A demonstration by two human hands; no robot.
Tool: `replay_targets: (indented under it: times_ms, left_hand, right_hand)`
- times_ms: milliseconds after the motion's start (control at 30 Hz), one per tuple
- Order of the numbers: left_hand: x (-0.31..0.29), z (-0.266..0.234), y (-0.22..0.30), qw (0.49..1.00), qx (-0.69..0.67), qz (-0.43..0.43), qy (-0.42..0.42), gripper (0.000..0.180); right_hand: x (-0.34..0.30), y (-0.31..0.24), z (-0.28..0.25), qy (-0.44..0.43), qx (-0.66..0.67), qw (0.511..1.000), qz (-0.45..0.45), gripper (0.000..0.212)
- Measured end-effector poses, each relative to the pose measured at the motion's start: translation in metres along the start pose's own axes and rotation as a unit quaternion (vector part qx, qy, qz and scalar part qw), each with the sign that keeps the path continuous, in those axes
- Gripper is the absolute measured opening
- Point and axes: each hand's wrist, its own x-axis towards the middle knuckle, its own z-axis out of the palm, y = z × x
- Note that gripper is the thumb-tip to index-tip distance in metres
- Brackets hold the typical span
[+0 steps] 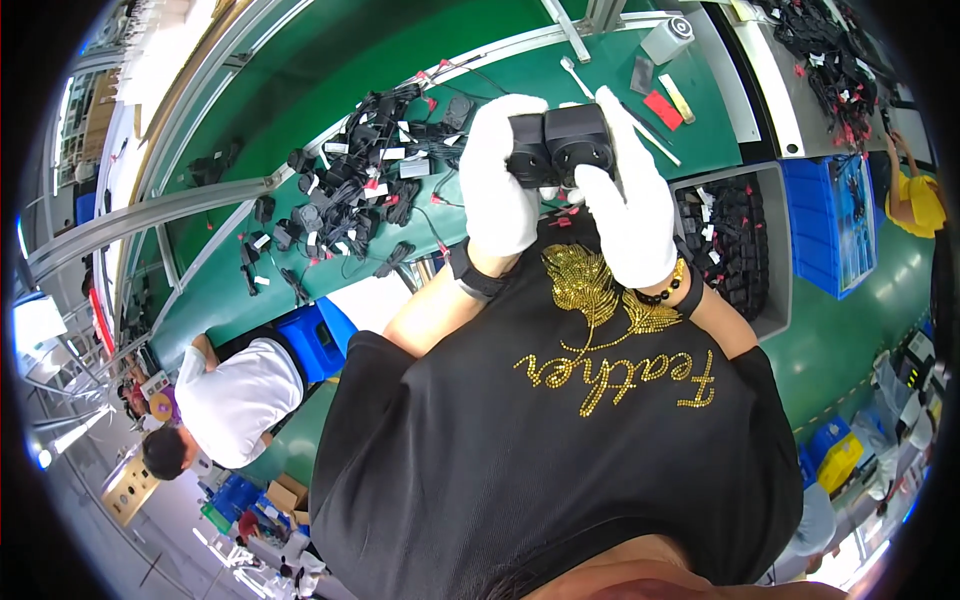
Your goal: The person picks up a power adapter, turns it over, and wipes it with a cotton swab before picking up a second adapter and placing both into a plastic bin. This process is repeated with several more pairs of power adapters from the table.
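Two black power adapters (578, 130) are held side by side in front of my chest, over the near edge of the green bench. My left hand (497, 180), in a white glove, is closed around the left adapter (527, 150). In a matching glove, my right hand (632, 205) grips the right adapter, its thumb against the lower face. Both blocks appear to touch or nearly touch. Their cables are mostly hidden by my hands. Left of my left hand lies a tangled heap of black adapters and cables (350, 180) with red and white tags.
A grey bin (778, 250) with packed black adapters stands at my right, beside a blue crate (835, 225). On the bench (715, 130) lie a white brush (574, 72), a red block (662, 110) and a white bottle (668, 40). A co-worker in white (240, 400) sits at left.
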Motion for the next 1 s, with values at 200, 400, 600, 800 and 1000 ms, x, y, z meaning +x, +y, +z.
replay_targets:
  times_ms: [200, 400, 600, 800, 1000]
  left_hand:
    - [-0.003, 0.003, 0.007, 0.982, -0.145, -0.118, -0.028, 0.05]
    - [0.002, 0.009, 0.018, 0.923, -0.291, -0.24, -0.081, 0.054]
    - [0.011, 0.011, 0.017, 0.883, -0.361, -0.282, -0.102, 0.053]
    - [0.013, 0.011, 0.017, 0.876, -0.355, -0.312, -0.102, 0.052]
    - [0.015, 0.003, 0.007, 0.879, -0.338, -0.301, -0.147, 0.053]
  right_hand:
    - [0.004, 0.0, -0.006, 0.026, -0.039, 0.998, 0.035, 0.051]
    - [0.012, 0.018, -0.008, 0.09, -0.189, 0.973, -0.1, 0.057]
    - [0.009, 0.032, -0.019, 0.044, -0.139, 0.987, -0.065, 0.059]
    - [0.004, 0.024, -0.04, -0.007, -0.183, 0.983, -0.029, 0.048]
    - [0.0, 0.019, -0.051, 0.001, -0.204, 0.975, -0.084, 0.043]
